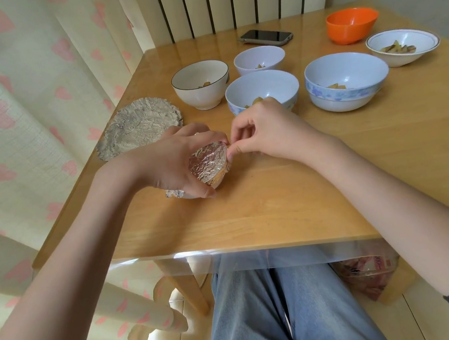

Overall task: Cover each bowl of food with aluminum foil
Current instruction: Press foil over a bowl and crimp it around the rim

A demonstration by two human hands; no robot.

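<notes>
Mid-step: sealing foil over one small bowl (213,181), tilted on the table (281,205) near its front edge. Left hand (175,162) curled round the bowl, grasping it through the foil (209,163); right hand (264,134) pinching the foil's edge at the rim. Next, probably: crimping further round the rim, turning the bowl in the grip, keeping the food in.

Just behind the left hand, a flattened foil sheet (138,126). Beyond the right hand, five uncovered bowls with food: black-rimmed (201,84), three pale blue (259,59) (262,88) (347,80), one shallow (403,45). Farther off, an orange bowl (351,24) and a phone (264,37). Nothing blocking the grip.
</notes>
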